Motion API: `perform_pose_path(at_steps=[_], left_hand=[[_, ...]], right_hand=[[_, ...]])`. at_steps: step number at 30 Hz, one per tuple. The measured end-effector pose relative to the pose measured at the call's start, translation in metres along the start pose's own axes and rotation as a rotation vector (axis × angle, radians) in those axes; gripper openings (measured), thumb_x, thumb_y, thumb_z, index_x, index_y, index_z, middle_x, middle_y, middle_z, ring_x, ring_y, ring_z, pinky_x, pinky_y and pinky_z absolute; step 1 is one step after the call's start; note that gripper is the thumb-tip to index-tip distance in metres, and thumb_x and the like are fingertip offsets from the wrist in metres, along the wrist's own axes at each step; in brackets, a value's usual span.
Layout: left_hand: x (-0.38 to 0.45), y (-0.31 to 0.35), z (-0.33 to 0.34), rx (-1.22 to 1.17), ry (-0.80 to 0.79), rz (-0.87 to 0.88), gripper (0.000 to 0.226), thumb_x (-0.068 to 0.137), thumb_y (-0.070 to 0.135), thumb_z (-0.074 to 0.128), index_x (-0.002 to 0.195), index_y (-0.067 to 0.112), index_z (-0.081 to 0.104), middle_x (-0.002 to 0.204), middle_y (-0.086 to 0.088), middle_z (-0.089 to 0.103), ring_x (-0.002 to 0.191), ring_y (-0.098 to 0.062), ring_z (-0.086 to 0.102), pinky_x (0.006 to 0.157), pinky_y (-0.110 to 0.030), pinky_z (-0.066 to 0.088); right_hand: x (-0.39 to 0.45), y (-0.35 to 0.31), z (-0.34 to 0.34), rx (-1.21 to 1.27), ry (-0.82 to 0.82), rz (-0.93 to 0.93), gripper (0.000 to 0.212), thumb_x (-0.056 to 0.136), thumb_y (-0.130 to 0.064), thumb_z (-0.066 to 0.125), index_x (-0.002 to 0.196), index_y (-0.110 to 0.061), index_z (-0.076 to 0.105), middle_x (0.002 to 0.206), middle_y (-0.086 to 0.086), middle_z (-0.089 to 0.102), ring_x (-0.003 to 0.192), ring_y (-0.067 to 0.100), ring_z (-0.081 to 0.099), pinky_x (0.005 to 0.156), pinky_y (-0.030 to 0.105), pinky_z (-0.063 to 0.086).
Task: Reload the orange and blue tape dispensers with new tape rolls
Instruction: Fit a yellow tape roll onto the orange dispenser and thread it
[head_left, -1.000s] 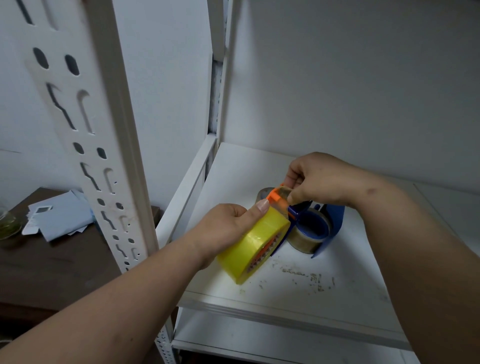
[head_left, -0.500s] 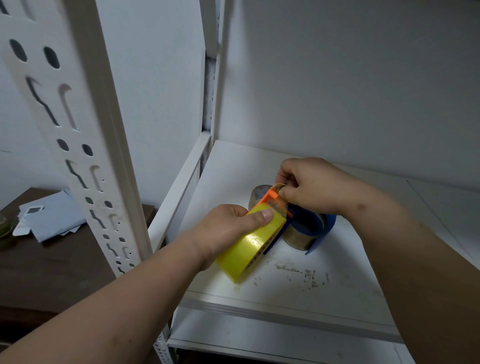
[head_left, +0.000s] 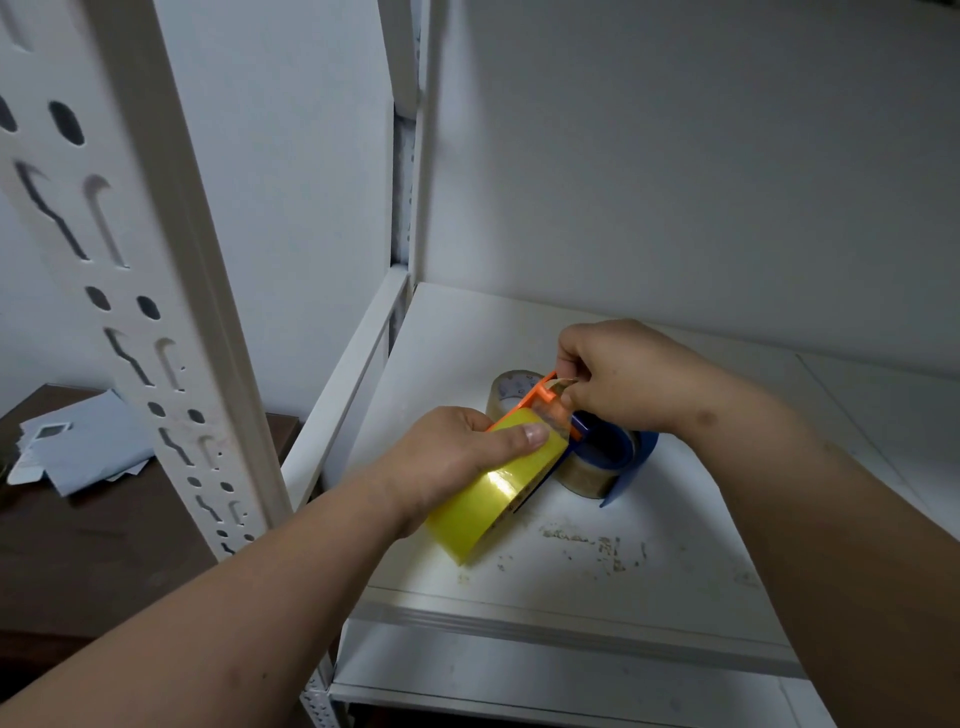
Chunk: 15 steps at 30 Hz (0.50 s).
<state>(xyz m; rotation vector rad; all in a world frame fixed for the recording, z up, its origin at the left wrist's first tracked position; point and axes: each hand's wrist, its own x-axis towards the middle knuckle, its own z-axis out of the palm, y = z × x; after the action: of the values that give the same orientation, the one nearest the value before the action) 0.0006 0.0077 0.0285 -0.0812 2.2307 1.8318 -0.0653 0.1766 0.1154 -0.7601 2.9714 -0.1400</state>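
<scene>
Yellow tape roll (head_left: 493, 499) gripped by left hand (head_left: 452, 462) — right hand (head_left: 618, 379) pinching tape end above.

Glossy yellow tape roll (head_left: 493, 499); scuffed, seemingly painted-metal shelf (head_left: 649, 566).

text: none legible | yellow tape roll (head_left: 485, 501) core print: blurred, unreadable

White metal shelf (head_left: 675, 561), surface scuffed with dark specks near its front edge. Perforated white upright post (head_left: 130, 291) at left, keyhole slots down its face. White wall (head_left: 675, 156) behind. Dark brown table (head_left: 78, 561) lower left, beside the post; pale blue-grey papers (head_left: 88, 447) piled on it
</scene>
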Motion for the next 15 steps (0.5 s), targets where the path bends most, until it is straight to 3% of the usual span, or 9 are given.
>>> perform_pose_path(at_steps=[5, 8, 15], left_hand=[[0.003, 0.001, -0.002, -0.008, 0.009, -0.012, 0.063, 0.054, 0.064, 0.075, 0.085, 0.01, 0.064, 0.086, -0.022, 0.073, 0.07, -0.028, 0.068, 0.066, -0.038, 0.054], [0.004, 0.002, -0.004, -0.001, -0.003, -0.034, 0.075, 0.055, 0.064, 0.075, 0.093, -0.001, 0.068, 0.089, -0.017, 0.076, 0.08, -0.031, 0.075, 0.074, -0.043, 0.06], [0.003, 0.002, -0.007, -0.007, -0.032, -0.039, 0.074, 0.057, 0.06, 0.075, 0.1, 0.001, 0.069, 0.087, -0.012, 0.078, 0.079, -0.028, 0.075, 0.073, -0.04, 0.061]], right_hand=[[0.001, 0.001, 0.009, -0.107, 0.063, -0.078, 0.027, 0.082, -0.016, 0.057, 0.067, -0.027, 0.037, 0.074, -0.008, 0.046, 0.071, 0.02, 0.047, 0.051, 0.027, 0.03], [0.004, 0.001, 0.014, -0.139, 0.083, -0.089, 0.028, 0.083, -0.016, 0.054, 0.067, -0.027, 0.033, 0.075, -0.005, 0.045, 0.07, 0.021, 0.046, 0.052, 0.031, 0.031], [0.007, 0.003, 0.015, -0.071, 0.088, -0.102, 0.028, 0.083, -0.02, 0.057, 0.068, -0.028, 0.035, 0.076, -0.007, 0.045, 0.072, 0.02, 0.047, 0.053, 0.029, 0.031]])
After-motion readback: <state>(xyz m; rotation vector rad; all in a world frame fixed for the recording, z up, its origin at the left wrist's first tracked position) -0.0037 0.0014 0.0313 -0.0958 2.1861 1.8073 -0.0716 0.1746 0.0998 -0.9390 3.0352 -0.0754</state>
